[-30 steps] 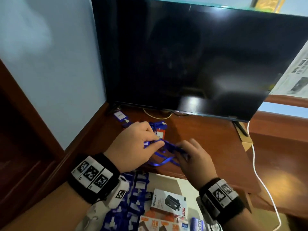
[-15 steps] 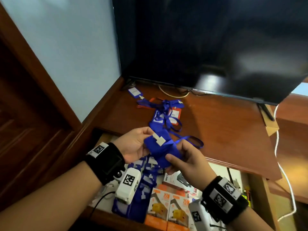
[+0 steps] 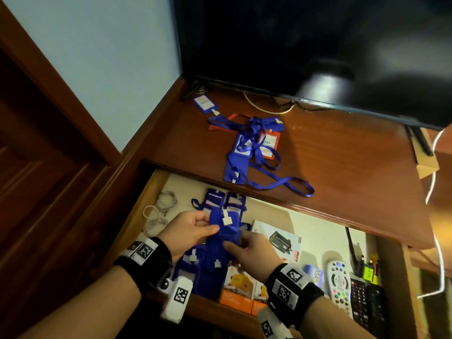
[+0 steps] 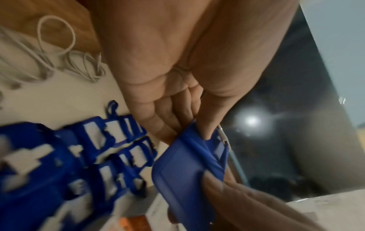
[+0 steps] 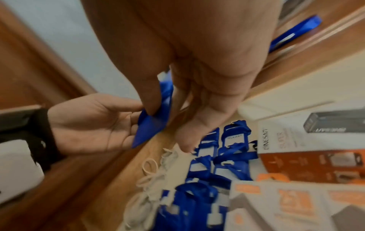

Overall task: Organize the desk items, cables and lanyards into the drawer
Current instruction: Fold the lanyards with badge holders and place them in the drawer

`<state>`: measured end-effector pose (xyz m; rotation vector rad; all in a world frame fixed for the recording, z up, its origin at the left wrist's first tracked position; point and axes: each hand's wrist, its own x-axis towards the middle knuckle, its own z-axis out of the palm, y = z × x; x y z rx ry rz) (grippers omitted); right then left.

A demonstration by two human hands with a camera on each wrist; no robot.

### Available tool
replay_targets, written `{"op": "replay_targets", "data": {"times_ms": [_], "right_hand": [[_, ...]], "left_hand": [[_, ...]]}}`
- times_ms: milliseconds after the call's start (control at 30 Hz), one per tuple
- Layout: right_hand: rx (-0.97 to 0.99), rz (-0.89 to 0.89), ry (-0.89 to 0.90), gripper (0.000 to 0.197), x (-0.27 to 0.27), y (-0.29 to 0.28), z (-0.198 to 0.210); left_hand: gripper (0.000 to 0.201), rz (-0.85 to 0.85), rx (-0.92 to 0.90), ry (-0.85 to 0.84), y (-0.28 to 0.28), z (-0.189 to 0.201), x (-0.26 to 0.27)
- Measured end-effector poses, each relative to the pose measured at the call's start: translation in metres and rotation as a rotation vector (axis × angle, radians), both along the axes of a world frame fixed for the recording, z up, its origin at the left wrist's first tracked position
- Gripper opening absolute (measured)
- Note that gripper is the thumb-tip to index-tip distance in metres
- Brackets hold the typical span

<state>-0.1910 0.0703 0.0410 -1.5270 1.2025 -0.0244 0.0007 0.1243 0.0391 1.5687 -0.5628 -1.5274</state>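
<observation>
Both my hands hold one blue lanyard badge holder [image 3: 226,230], its strap wrapped round it, just above the open drawer [image 3: 136,217]. My left hand [image 3: 210,223] pinches its upper left edge between thumb and fingers [image 4: 197,125]. From the right, my right hand [image 3: 236,242] pinches its lower part with the thumb [image 5: 150,106] on top. Beneath it, several blue lanyards [image 3: 208,272] lie in rows in the drawer. A tangle of blue and red lanyards [image 3: 252,148] lies on the desk top [image 3: 342,172].
The drawer also holds white cables [image 3: 156,214] at the left, a white product box [image 3: 281,241], orange boxes [image 3: 237,289] and remote controls [image 3: 340,285] at the right. A dark TV [image 3: 305,45] stands at the desk's back. A white cord [image 3: 437,241] hangs at the right.
Both hands have carried the wrapped blue lanyard from the desk top down over the open drawer. The head view has tilted down onto the drawer.
</observation>
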Motion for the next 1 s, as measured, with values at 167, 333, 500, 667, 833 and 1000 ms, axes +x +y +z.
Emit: {"op": "replay_targets", "data": {"times_ms": [167, 333, 500, 667, 833, 1000], "right_hand": [[-0.247, 0.237, 0.272, 0.018, -0.005, -0.017, -0.003], [-0.481, 0.084, 0.255, 0.016, -0.007, -0.070, 0.014], [-0.554, 0.007, 0.234, 0.015, 0.012, -0.126, 0.039], [-0.485, 0.008, 0.248, 0.033, 0.043, -0.160, 0.037], [-0.604, 0.319, 0.356, 0.073, 0.069, -0.169, 0.012], [-0.688, 0.634, 0.506, 0.078, 0.065, -0.159, -0.015]], "left_hand": [[0.014, -0.312, 0.162, -0.404, 0.008, -0.048, 0.009], [0.025, -0.572, 0.348, -0.648, 0.008, -0.084, -0.001], [0.031, -0.726, 0.346, -0.852, 0.002, -0.084, -0.016], [0.036, -0.806, 0.380, -0.979, -0.001, -0.083, -0.027], [0.032, -0.832, 0.401, -1.050, -0.004, -0.075, -0.036], [0.029, -0.628, 0.327, -1.036, 0.000, -0.054, -0.020]]}}
